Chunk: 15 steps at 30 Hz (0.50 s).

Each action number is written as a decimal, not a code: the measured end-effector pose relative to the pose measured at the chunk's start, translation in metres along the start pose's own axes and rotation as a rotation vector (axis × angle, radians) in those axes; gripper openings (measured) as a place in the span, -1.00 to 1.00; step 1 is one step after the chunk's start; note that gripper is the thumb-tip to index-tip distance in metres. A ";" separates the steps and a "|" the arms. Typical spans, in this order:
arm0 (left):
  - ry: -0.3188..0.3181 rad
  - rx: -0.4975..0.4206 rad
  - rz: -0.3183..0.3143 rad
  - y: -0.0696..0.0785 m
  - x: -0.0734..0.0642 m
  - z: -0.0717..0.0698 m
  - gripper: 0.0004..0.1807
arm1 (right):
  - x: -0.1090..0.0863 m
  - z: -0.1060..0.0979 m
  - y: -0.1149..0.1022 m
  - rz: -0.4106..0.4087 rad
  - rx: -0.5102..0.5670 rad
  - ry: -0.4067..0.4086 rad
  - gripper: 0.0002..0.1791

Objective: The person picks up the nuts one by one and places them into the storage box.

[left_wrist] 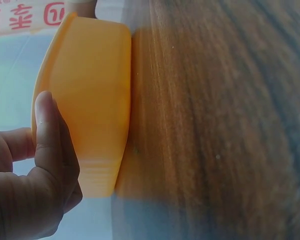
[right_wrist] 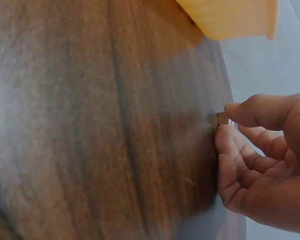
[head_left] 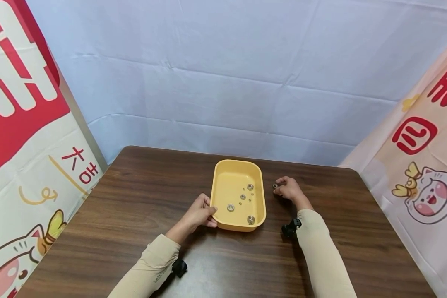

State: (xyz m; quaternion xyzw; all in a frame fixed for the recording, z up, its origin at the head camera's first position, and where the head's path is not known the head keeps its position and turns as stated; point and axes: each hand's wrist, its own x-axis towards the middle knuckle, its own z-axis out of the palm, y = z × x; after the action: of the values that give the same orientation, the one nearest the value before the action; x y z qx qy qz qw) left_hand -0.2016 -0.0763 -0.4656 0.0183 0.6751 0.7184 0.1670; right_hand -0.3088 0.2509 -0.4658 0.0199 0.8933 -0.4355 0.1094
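Note:
A yellow plastic tray point(head_left: 227, 176) stands on the table, its long side running away from me. My left hand point(head_left: 198, 213) pinches the tray's near-left rim; in the left wrist view the fingers point(left_wrist: 47, 130) lie against its outer wall. Inside the tray are several metal hex nuts of mixed sizes, among them a larger nut point(head_left: 251, 219) in the near-right corner and a nut point(head_left: 230, 207) left of it. To the right of the tray, my right hand point(head_left: 289, 189) pinches another hex nut point(head_left: 275, 186) between thumb and fingertips. That nut point(right_wrist: 222, 119) is at the tabletop, partly covered by the fingers.
The dark wood-grain table point(head_left: 141, 198) has a rounded far edge close behind the tray. A pale cloth point(head_left: 208, 82) hangs beyond it, with printed banners point(head_left: 428, 182) at both sides. Black wrist cameras point(head_left: 291, 227) sit under both forearms.

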 end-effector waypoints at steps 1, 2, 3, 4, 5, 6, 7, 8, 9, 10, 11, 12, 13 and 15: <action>0.003 0.000 -0.007 0.000 0.001 0.000 -0.78 | 0.000 0.000 0.001 0.000 0.006 0.006 -0.54; 0.003 0.002 -0.006 0.000 0.001 0.000 -0.78 | 0.001 0.001 0.001 0.002 0.009 0.014 -0.54; 0.003 0.003 -0.006 0.000 0.000 0.000 -0.77 | 0.001 0.001 0.002 0.001 0.006 0.022 -0.54; 0.002 0.004 -0.006 0.000 0.000 0.000 -0.77 | 0.002 0.002 0.003 -0.001 0.001 0.027 -0.54; 0.001 0.005 -0.003 0.001 -0.001 0.000 -0.77 | 0.002 0.003 0.003 0.000 -0.007 0.034 -0.54; 0.001 0.006 0.000 0.002 -0.001 0.000 -0.77 | 0.003 0.004 0.004 0.003 -0.017 0.041 -0.55; 0.000 0.007 0.006 0.002 -0.002 0.001 -0.77 | 0.003 0.004 0.004 0.005 -0.030 0.046 -0.55; -0.001 0.008 0.012 0.003 -0.002 0.001 -0.77 | 0.004 0.005 0.005 0.005 -0.043 0.048 -0.55; 0.001 0.006 0.007 0.003 -0.002 0.001 -0.76 | 0.004 0.005 0.005 0.008 -0.056 0.052 -0.56; 0.003 0.004 0.008 0.003 -0.002 0.001 -0.76 | 0.005 0.006 0.005 0.014 -0.068 0.057 -0.56; 0.006 0.004 0.004 0.002 -0.002 0.001 -0.76 | 0.005 0.006 0.004 0.021 -0.077 0.062 -0.57; 0.005 0.003 0.008 0.002 -0.001 0.001 -0.76 | 0.005 0.006 0.004 0.027 -0.084 0.065 -0.58; 0.005 0.001 0.009 0.001 -0.001 0.001 -0.75 | 0.006 0.006 0.004 0.034 -0.090 0.070 -0.59; 0.001 -0.001 0.013 -0.001 0.000 0.001 -0.75 | 0.006 0.006 0.003 0.047 -0.104 0.082 -0.61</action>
State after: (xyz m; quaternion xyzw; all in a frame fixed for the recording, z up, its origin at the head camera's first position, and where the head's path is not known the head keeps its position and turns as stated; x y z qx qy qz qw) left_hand -0.2011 -0.0754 -0.4661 0.0221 0.6747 0.7197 0.1621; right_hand -0.3128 0.2474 -0.4725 0.0527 0.9178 -0.3845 0.0839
